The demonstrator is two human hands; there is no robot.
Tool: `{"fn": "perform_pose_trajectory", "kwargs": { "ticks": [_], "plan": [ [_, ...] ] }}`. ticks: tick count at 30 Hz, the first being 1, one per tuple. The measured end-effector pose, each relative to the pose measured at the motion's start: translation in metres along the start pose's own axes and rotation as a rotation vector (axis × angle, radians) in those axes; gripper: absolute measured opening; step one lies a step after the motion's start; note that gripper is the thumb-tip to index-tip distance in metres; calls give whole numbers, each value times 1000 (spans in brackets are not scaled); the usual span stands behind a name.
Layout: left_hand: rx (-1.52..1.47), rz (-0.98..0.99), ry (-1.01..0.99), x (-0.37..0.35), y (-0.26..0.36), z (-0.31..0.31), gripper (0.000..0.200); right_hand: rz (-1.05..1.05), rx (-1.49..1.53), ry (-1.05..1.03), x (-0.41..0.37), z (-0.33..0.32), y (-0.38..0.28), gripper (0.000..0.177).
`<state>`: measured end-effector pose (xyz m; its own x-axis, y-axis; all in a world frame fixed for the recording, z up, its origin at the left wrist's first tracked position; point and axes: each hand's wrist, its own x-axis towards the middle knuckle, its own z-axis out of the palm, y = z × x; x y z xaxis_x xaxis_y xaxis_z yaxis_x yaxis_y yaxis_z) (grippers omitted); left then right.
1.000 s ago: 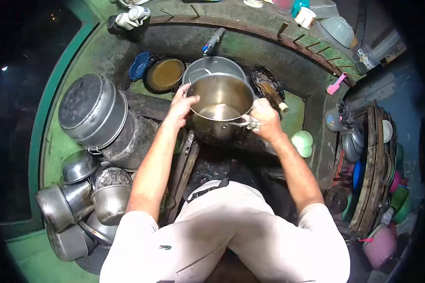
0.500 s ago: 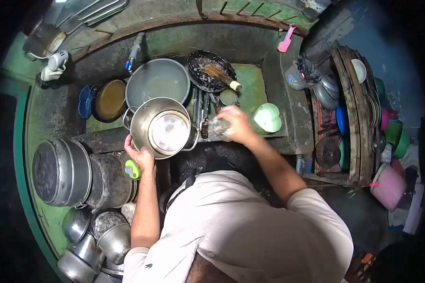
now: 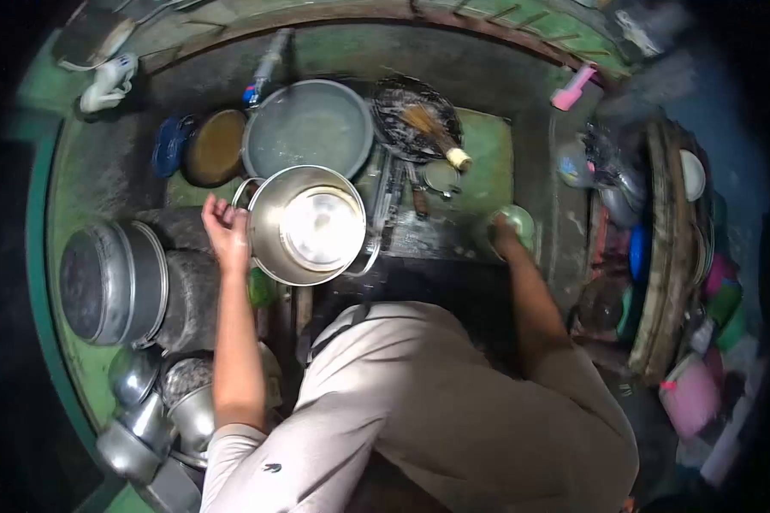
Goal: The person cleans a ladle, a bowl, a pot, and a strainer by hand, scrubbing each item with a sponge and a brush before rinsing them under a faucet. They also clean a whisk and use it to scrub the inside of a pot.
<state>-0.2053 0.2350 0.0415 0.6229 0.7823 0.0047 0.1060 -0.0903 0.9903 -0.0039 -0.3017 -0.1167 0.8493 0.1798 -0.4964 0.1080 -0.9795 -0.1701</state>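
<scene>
A large silver pot (image 3: 308, 227) with two loop handles stands with its mouth tipped up towards me. My left hand (image 3: 228, 235) is at its left side by the handle, thumb side against the wall and fingers loosely apart. On the right, my right hand (image 3: 506, 241) is at a pale green bowl (image 3: 524, 224). Its fingers are closed, dark and blurred over the bowl, and what they hold is hidden. Behind the pot is a wide grey basin (image 3: 308, 128) of cloudy water.
A black wok (image 3: 393, 107) with a stick brush (image 3: 432, 132) lies at the back. Beside the basin are a brown-filled round pan (image 3: 214, 147) and a blue dish (image 3: 171, 145). Large pots (image 3: 115, 282) and metal bowls (image 3: 133, 376) crowd the left. A wooden rack (image 3: 659, 248) with dishes stands right.
My right hand has moved right, from beside the pot to the green bowl. My left hand has shifted up along the pot's side, its fingers now outside the wall. The whole view has shifted.
</scene>
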Motion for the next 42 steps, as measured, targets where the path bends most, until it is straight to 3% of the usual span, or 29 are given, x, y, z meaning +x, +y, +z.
{"fn": "perform_pose_trajectory", "kwargs": {
  "ticks": [2,3,5,7,9,11,13,15,17,19,20,21,22,24,25,26,27,28,29,31,35,36,37,38,39,40,41,42],
  "plan": [
    [70,-38,-128,22,-4,3,61,16,-17,81,64,71,61,34],
    [108,-58,-204,30,-10,3,58,25,-22,93,36,36,34,34],
    [-28,-104,-266,36,-36,5,54,-25,-22,-75,-25,-50,-26,29],
    [-125,-120,-260,28,-33,7,53,33,175,3,-34,-71,-19,42],
    [-41,-90,-213,18,-38,6,51,81,383,264,-58,-90,-19,39],
    [-76,20,-206,16,-54,5,57,150,245,366,-83,-124,-48,32],
    [-147,-71,-164,5,-39,7,61,-14,470,327,-96,-143,-67,27],
    [-126,-57,-136,-3,-39,11,67,-180,698,312,-149,-180,-164,23],
    [-223,-4,-162,-3,-46,12,68,-406,605,190,-162,-185,-225,33],
    [-167,-70,-177,-2,-43,12,67,-703,490,42,-166,-173,-299,41],
    [-126,55,-182,2,-60,12,68,-829,397,-26,-155,-156,-328,46],
    [-142,18,-172,3,-60,14,67,-828,311,-223,-140,-137,-355,57],
    [-96,32,-168,2,-57,13,66,-810,64,-224,-138,-123,-383,65],
    [-105,25,-160,1,-55,14,62,-819,-448,-235,-119,-82,-426,68],
    [-63,37,-152,0,-46,11,61,-768,-447,-355,-119,-67,-447,64],
    [-54,61,-137,-2,-46,12,62,-891,-376,-344,-101,-28,-447,60],
    [-43,89,-122,0,-48,13,63,-1038,-528,-436,-72,21,-449,53],
    [-65,103,-101,2,-55,14,62,-1009,-444,-395,-54,60,-446,46],
    [-53,11,-122,-1,-47,10,60,-979,-358,-356,-58,66,-455,40],
    [-83,75,-121,2,-53,11,59,-943,-210,-212,-47,56,-455,29],
    [-12,70,-111,-3,-40,9,61,-683,-762,-314,-3,15,-434,31],
    [-49,139,-98,0,-53,13,62,-714,-876,-422,-24,2,-431,30],
    [-29,86,-115,0,-39,9,62,-750,-987,-524,-53,-8,-430,30],
    [-54,90,-108,2,-43,11,62,-918,-1051,-506,-55,19,-415,30],
    [-77,89,-102,1,-49,13,61,-944,-846,-568,-73,28,-421,29],
    [-87,100,-107,2,-48,13,61,-1107,-855,-658,-89,23,-439,24],
    [-94,112,-112,2,-46,12,61,-1017,-542,-447,-68,79,-425,21],
    [-70,130,-76,2,-51,13,54,-1066,-380,-348,-46,93,-431,21]
  ]
}}
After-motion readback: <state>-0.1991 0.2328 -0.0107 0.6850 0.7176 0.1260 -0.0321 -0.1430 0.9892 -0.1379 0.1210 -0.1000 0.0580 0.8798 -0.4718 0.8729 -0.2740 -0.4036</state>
